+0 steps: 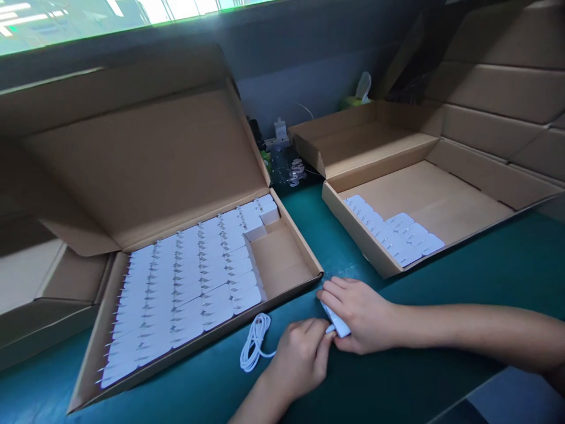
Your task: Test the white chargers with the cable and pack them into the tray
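My right hand is closed around a white power adapter above the green tabletop. In my left hand the end of a white charging cable is pinched, its plug touching the adapter's near end. I cannot tell whether the plug is fully in. The rest of the cable lies in a loose coil to the left of that hand. Just beyond both hands is the corner of a cardboard box holding rows of white adapters with metal prongs showing.
At the right stands another open cardboard box with fewer white adapters along its left side. Between the raised lids at the back are a white plug and a power strip. More cardboard sits at the far left.
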{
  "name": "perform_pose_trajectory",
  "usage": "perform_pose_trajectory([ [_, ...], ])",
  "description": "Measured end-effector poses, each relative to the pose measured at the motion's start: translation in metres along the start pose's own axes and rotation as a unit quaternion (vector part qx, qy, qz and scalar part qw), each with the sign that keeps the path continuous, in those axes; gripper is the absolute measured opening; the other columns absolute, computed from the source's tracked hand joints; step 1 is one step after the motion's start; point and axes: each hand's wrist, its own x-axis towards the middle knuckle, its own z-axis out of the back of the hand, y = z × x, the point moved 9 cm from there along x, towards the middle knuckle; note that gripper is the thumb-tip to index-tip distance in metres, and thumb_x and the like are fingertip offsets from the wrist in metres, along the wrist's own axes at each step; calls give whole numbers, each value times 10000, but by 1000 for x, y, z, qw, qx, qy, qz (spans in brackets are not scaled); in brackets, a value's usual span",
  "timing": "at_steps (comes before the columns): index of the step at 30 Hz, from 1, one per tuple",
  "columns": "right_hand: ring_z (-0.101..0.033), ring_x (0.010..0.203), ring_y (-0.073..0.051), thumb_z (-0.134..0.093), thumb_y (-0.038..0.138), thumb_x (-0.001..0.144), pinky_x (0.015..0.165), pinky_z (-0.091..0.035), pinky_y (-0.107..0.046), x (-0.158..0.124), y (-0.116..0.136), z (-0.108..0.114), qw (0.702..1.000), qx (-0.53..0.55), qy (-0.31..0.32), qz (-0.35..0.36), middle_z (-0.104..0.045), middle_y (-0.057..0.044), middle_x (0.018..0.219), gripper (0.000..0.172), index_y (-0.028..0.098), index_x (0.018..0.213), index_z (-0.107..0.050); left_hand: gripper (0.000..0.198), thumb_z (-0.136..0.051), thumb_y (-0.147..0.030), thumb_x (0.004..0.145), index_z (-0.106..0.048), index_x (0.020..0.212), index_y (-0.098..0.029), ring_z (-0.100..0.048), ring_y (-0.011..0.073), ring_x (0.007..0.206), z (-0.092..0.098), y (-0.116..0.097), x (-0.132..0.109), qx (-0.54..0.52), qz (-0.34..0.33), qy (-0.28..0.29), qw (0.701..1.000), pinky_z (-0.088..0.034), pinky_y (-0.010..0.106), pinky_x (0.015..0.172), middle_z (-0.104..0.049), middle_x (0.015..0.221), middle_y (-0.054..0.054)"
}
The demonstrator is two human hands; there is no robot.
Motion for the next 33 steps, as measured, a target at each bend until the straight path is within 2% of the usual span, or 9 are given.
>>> perform_pose_trajectory([
  [5,-433,825,-250,-529,335,628,742,-390,-380,-2,-1,-2,1000,-6,-5,-4,-510,-129,916,387,100,935,-527,182,-352,-170,878,-520,806,-168,-577,168,631,-1,0,0,6,-2,11,1000,-435,261,585,-600,696,36],
  [11,-431,841,-247,-529,359,638,763,-385,-379,-4,-1,-3,1000,-7,0,-6,-508,-111,909,397,109,945,-512,191,-353,-183,891,-529,818,-173,-584,175,671,-4,5,-5,14,5,55,998,-442,272,609,-601,722,31],
  [20,-430,782,-223,-519,387,623,668,-386,-344,1,0,2,1000,-10,-1,12,-498,-88,856,362,127,873,-491,203,-330,-160,894,-526,845,-176,-591,172,659,0,2,-5,29,-25,56,998,-455,277,609,-602,710,30],
  [24,-430,760,-218,-525,416,605,642,-383,-337,2,1,3,999,-22,-19,19,-493,-77,836,381,139,862,-482,173,-349,-126,878,-511,863,-184,-602,164,684,3,2,-10,37,-44,33,998,-463,269,631,-613,739,27],
  [27,-435,757,-217,-531,420,594,628,-386,-332,3,0,5,999,-27,-26,17,-493,-73,836,392,143,866,-480,147,-372,-119,863,-496,829,-190,-594,154,623,11,4,-14,58,-65,0,996,-450,254,580,-598,685,11],
  [33,-454,763,-221,-561,406,574,639,-404,-335,5,0,7,999,-14,-37,21,-507,-81,849,418,137,886,-491,108,-437,-128,839,-499,779,-193,-553,130,522,30,12,-16,81,-64,-72,992,-410,235,501,-556,605,-10],
])
